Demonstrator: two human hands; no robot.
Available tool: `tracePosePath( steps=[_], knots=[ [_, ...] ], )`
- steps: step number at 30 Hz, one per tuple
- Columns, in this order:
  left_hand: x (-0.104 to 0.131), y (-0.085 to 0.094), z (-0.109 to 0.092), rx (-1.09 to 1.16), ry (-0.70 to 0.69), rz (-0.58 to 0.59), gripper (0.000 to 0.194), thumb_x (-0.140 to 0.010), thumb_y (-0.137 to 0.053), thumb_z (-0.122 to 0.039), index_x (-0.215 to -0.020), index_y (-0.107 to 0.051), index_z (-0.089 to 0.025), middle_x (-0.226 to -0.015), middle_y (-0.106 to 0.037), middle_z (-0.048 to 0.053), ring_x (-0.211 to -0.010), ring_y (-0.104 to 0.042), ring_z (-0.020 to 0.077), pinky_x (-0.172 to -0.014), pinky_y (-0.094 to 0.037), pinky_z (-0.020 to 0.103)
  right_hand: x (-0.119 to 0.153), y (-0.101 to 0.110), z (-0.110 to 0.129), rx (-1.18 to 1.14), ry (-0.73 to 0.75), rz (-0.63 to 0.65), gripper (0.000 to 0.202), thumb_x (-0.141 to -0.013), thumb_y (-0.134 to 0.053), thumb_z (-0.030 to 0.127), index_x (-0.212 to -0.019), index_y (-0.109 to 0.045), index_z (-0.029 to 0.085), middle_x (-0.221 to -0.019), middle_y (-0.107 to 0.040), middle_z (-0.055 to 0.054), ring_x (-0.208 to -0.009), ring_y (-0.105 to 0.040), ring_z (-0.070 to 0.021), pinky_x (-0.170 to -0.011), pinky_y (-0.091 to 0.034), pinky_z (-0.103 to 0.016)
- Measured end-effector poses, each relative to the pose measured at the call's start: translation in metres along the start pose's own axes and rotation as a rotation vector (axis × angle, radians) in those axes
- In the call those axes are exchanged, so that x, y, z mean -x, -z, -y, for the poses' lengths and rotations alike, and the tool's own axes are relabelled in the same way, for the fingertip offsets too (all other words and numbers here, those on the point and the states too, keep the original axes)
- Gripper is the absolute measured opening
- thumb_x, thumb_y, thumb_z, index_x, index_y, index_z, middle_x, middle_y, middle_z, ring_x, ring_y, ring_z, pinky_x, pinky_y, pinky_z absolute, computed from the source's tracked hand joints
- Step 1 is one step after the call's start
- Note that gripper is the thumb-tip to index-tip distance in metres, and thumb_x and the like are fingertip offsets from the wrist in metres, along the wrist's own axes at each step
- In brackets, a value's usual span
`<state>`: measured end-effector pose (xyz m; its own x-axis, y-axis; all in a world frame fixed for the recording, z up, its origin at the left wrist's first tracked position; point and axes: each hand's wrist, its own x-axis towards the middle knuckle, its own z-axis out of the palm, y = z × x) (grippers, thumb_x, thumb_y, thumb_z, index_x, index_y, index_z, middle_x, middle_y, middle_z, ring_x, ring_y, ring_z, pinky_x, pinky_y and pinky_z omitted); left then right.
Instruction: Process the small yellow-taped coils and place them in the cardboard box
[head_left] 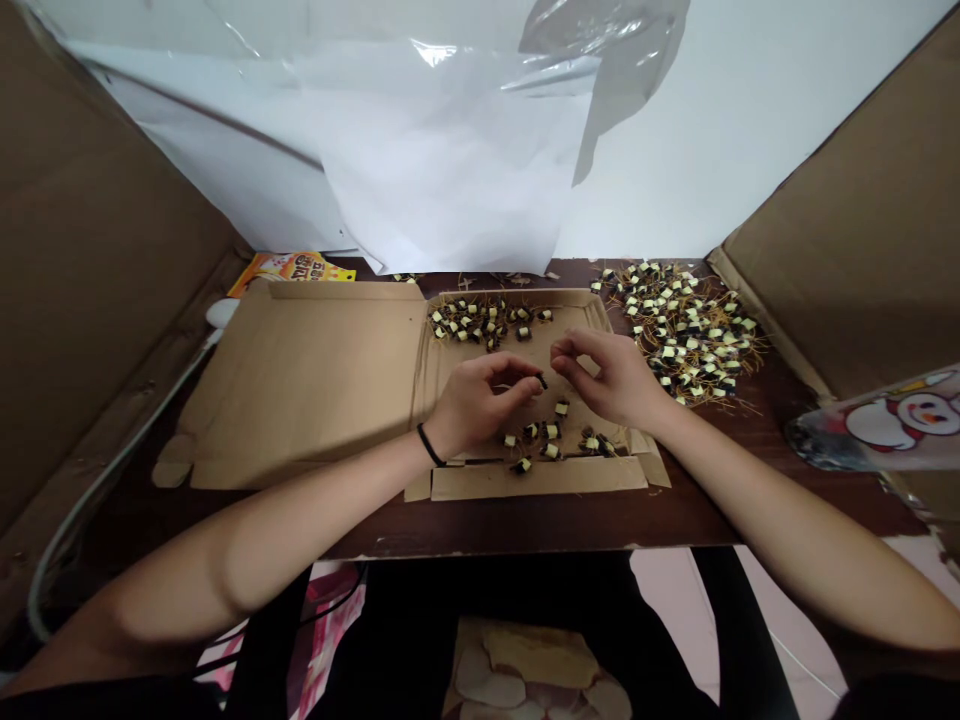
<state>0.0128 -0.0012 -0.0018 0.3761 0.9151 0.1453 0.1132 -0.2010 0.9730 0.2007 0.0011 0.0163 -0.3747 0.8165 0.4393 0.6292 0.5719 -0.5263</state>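
Note:
My left hand (480, 402) is over the open cardboard box, pinching a small black coil part (541, 381) between thumb and fingertips. Just to its right, my right hand (611, 378) has thumb and forefinger pressed together; whatever they hold, if anything, is too small to make out. Below the hands, several small black coils with yellow tape (551, 431) lie loose in the box's near part. A denser group of the same coils (472, 322) sits along the box's far side. Thin copper-coloured wires stick out from many of them.
The flat cardboard box (315, 390) has its lid folded out to the left. A large heap of coils (690, 330) lies on the dark table at right. Cardboard walls flank both sides. A printed plastic cup (885, 425), yellow packet (292, 268) and white cable (120, 475) are nearby.

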Motion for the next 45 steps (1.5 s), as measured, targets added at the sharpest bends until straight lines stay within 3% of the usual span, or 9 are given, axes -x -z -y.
tracePosePath(
  steps=[10,17,23,30,34,40,45],
  knots=[
    [-0.004,0.002,0.003,0.205,0.089,-0.004,0.014,-0.077,-0.067,-0.022,-0.086,-0.066,-0.012,-0.079,-0.071,0.005,-0.071,-0.067,0.0119,-0.067,-0.058,0.026,-0.002,-0.002,-0.002,-0.072,-0.055,0.113,0.018,-0.088,-0.05,0.03,-0.073,-0.052,0.019,-0.066,-0.056,0.0,-0.06,-0.049,-0.0118,-0.057,-0.034,-0.024],
    [-0.007,0.006,0.004,0.187,0.092,0.006,0.014,-0.077,-0.066,-0.022,-0.087,-0.067,-0.013,-0.078,-0.069,0.003,-0.06,-0.061,0.0073,-0.058,-0.053,0.02,-0.002,-0.002,-0.002,-0.156,-0.093,0.128,0.016,-0.084,-0.055,0.031,-0.075,-0.058,0.018,-0.066,-0.059,0.0,-0.061,-0.052,-0.0114,-0.057,-0.036,-0.024],
    [-0.007,0.007,0.005,0.177,0.079,0.045,0.014,-0.077,-0.067,-0.022,-0.087,-0.065,-0.013,-0.078,-0.069,0.003,-0.064,-0.062,0.0088,-0.063,-0.053,0.022,-0.002,-0.003,0.0,-0.171,-0.156,0.113,0.022,-0.084,-0.053,0.034,-0.071,-0.056,0.018,-0.061,-0.055,0.002,-0.056,-0.045,-0.0099,-0.053,-0.031,-0.024],
    [-0.008,0.002,0.005,0.261,0.1,0.055,0.021,-0.075,-0.068,-0.016,-0.086,-0.05,-0.015,-0.072,-0.064,0.0,-0.067,-0.065,0.0103,-0.067,-0.053,0.024,-0.001,-0.004,0.003,-0.085,-0.199,0.06,0.016,-0.079,-0.056,0.027,-0.067,-0.055,0.017,-0.054,-0.05,0.003,-0.051,-0.039,-0.0089,-0.052,-0.028,-0.024],
    [-0.011,-0.001,0.007,0.195,0.051,0.055,0.026,-0.073,-0.067,-0.013,-0.079,-0.042,-0.018,-0.068,-0.057,-0.004,-0.065,-0.06,0.0084,-0.064,-0.048,0.021,-0.001,-0.006,0.005,-0.052,-0.185,0.034,0.012,-0.077,-0.056,0.023,-0.067,-0.056,0.017,-0.056,-0.051,0.003,-0.051,-0.04,-0.0093,-0.053,-0.028,-0.024],
    [-0.011,-0.001,0.012,0.025,0.002,0.042,0.029,-0.073,-0.067,-0.023,-0.075,-0.038,-0.02,-0.069,-0.056,-0.003,-0.066,-0.054,0.0106,-0.061,-0.043,0.024,0.001,-0.007,0.005,-0.023,-0.14,-0.01,0.01,-0.078,-0.056,0.02,-0.068,-0.056,0.018,-0.058,-0.053,0.002,-0.052,-0.04,-0.0097,-0.053,-0.028,-0.024],
    [-0.007,-0.003,0.006,-0.084,-0.01,-0.003,0.03,-0.074,-0.064,-0.023,-0.07,-0.035,-0.02,-0.064,-0.051,-0.005,-0.062,-0.048,0.0103,-0.058,-0.037,0.024,0.002,-0.005,0.007,0.013,-0.094,-0.015,0.01,-0.078,-0.056,0.018,-0.068,-0.055,0.018,-0.059,-0.054,0.002,-0.051,-0.041,-0.0094,-0.053,-0.029,-0.024]
  ],
)
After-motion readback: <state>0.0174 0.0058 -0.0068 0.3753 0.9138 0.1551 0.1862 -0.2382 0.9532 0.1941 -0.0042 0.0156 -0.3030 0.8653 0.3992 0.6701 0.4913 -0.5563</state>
